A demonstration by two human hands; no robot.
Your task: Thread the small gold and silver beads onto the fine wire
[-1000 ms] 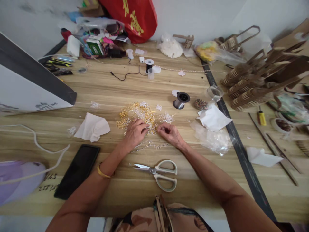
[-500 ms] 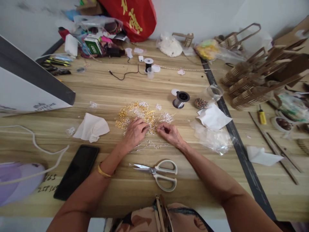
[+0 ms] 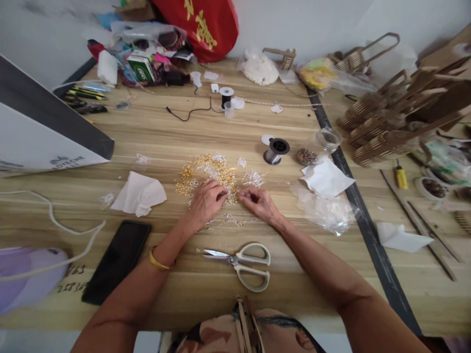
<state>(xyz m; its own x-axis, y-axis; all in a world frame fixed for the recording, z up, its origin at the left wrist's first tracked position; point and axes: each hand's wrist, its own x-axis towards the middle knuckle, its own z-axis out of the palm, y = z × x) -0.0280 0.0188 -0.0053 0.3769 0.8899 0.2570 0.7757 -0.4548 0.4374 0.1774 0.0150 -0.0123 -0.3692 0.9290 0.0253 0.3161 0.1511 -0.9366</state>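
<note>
Table, wooden, bears handwriting, "258" legible. White box reads "OYTECHE", first letter unclear. Red bag: yellow characters. Left hand, right hand: fingers curled, cannot tell whether gripping. Gold-and-silver jewellery findings heaped around left fingertips. Step seems fine finger-work; next move calls for steady pinch.

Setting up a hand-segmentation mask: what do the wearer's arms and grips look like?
Left arm: bare as far as shown, with a narrow, rounded yellow band near the wrist. Right arm: bare as far as shown, with nothing visible at the wrist. Left grip and right grip: ungloved human hands.
</note>
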